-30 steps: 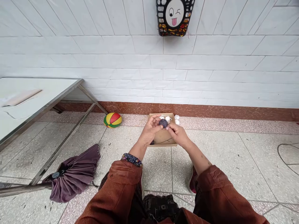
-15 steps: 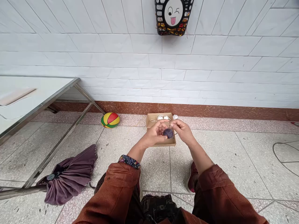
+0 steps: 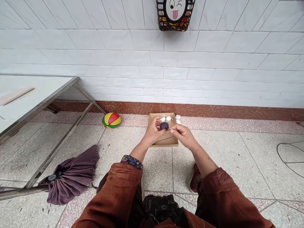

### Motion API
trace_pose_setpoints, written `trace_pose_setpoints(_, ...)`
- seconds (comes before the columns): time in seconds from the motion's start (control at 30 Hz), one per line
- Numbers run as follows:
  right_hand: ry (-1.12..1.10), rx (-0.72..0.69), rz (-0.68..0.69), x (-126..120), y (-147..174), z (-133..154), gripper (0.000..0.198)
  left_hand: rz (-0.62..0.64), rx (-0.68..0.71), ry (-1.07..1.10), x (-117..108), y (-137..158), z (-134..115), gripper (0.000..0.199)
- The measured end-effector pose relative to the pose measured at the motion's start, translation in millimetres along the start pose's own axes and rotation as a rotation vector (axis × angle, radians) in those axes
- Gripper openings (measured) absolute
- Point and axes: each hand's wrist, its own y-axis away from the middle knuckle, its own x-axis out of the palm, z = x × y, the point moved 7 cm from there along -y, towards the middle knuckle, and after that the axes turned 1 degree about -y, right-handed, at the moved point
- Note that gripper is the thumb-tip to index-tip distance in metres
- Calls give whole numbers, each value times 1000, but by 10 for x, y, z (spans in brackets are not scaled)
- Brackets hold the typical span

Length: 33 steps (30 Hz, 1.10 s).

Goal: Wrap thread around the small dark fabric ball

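Note:
Between the thumb and fingers of my left hand (image 3: 154,130) is a small dark purple ball of yarn (image 3: 164,126). My right hand (image 3: 182,135), just to its right, pinches a dark strand of that yarn. Both hands are above a shallow cardboard box (image 3: 169,143) on the floor. Two white balls of yarn (image 3: 168,118) lie in the far part of the box, the left one partly behind my left fingers. A dark strand runs slantwise across the inside of the box.
Outside the box, at its right, lie more white balls (image 3: 178,119). A colourful ball (image 3: 111,120) rests near the table (image 3: 71,81) at left, with a folded purple umbrella (image 3: 71,177) below. A black basket (image 3: 175,23) hangs on the wall. A wire frame (image 3: 285,160) is at right.
My left hand has tilted and shifted the yarn ball a little left and up. My right hand has drawn slightly away from it, and the dark strand now shows across the box.

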Motion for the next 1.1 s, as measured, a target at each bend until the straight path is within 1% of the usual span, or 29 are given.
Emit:
trace_pose_setpoints(0.03, -24, 19, -21, -44, -5, -22, 28, 38, 13, -40, 30, 15, -16, 61)
trace_pose_setpoints(0.1, -62, 32, -56, -108, -25, -65, 30, 177, 17, -73, 137, 68, -49, 66)
trace_pose_setpoints(0.17, -94, 28, -73, -128, -52, -105, 29, 353, -1, -24, 268, 147, -83, 72)
trace_pose_setpoints(0.2, -109, 30, -77, -123, -65, -125, 29, 419, -13, 27, 316, 181, -104, 74)
trace_pose_setpoints(0.23, -121, 36, -84, -116, -76, -147, 28, 455, -22, 91, 342, 202, -127, 74)
trace_pose_setpoints(0.3, -116, 55, -105, -99, -88, -187, 28, 442, -35, 237, 337, 196, -161, 70)
trace_pose_setpoints(0.4, -2, 71, -127, -76, -85, -220, 26, 338, -65, 413, 267, 127, -145, 62)
trace_pose_setpoints(0.47, 92, 71, -101, -38, -79, -229, 24, 268, -82, 482, 221, 80, -108, 58)
trace_pose_setpoints(0.53, 140, 63, -65, 9, -71, -221, 22, 196, -90, 526, 176, 43, -64, 55)
trace_pose_setpoints(0.63, 126, 33, 15, 102, -54, -157, 22, 75, -94, 507, 94, 5, 9, 51)
trace_pose_setpoints(0.7, 83, 8, 84, 163, -37, -84, 22, 3, -81, 411, 33, -11, 43, 49)
trace_pose_setpoints(0.77, 26, -4, 125, 184, -17, -19, 24, -38, -61, 271, -11, -19, 62, 52)
trace_pose_setpoints(0.83, -39, 16, 106, 140, -5, 5, 27, -35, -42, 128, -16, -17, 71, 58)
trace_pose_setpoints(0.93, -139, 61, 1, -9, -10, -31, 31, 30, -3, -33, 41, 20, 54, 65)
trace_pose_setpoints(1.03, -204, 83, -110, -148, -37, -109, 32, 183, 5, -75, 165, 101, 9, 69)
trace_pose_setpoints(1.1, -198, 87, -171, -199, -61, -171, 29, 319, -9, -7, 263, 164, -39, 71)
